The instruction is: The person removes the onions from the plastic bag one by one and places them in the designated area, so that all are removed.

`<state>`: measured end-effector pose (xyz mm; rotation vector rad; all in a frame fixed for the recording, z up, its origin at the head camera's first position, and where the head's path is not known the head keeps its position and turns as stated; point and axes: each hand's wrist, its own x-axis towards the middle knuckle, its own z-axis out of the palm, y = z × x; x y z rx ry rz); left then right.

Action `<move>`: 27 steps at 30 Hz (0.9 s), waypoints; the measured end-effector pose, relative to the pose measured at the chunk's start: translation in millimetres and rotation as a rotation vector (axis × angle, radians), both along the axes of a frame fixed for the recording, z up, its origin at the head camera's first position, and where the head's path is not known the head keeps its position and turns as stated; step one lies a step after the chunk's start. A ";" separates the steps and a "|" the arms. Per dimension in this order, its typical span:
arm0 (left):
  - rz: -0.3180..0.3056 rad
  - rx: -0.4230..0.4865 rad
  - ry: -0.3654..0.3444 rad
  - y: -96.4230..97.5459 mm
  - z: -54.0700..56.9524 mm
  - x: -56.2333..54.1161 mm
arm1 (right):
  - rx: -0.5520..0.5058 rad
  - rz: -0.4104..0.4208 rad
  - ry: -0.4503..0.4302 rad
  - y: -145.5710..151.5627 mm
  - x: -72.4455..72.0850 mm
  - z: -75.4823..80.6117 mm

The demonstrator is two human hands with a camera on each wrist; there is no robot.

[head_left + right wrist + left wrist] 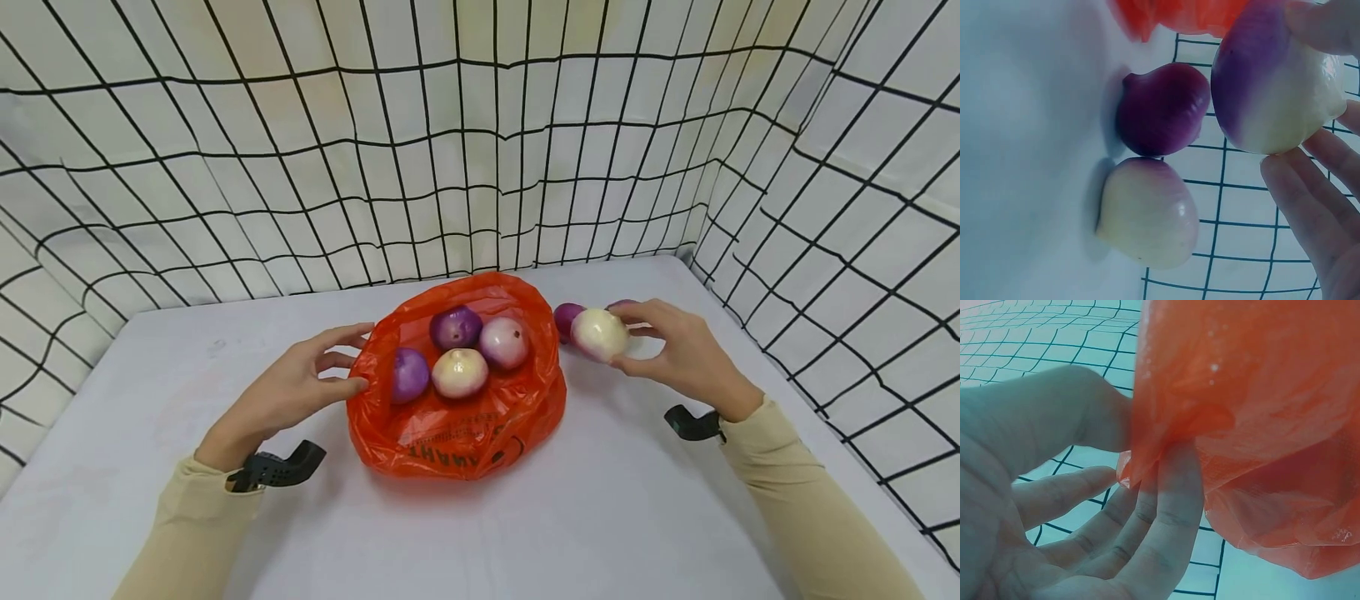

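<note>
Red plastic bag [384,442] pinched by near-closed left fingers [1175,506], pale onion [598,335] gripped in wide-parted right fingers [1297,200]

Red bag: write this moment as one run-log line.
left hand: pinches red bag; right hand: holds onion; inside bag: four onions; table: two onions

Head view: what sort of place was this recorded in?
Probably a purpose-made recording booth rather than an ordinary kitchen: a plain white table is backed by white walls covered with black grid lines, and a black device sits at each wrist.
</note>
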<state>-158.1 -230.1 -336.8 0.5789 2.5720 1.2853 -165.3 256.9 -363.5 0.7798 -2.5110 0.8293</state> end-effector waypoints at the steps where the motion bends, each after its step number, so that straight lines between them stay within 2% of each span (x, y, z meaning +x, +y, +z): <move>1: 0.001 -0.002 0.000 0.3 0.0 0.0 | 0.005 0.001 -0.003 0.6 -0.1 -1.4; 27: 0.012 0.011 -0.006 -0.4 -1.9 -1.2 | 0.041 0.053 -0.019 6.8 -5.8 -23.6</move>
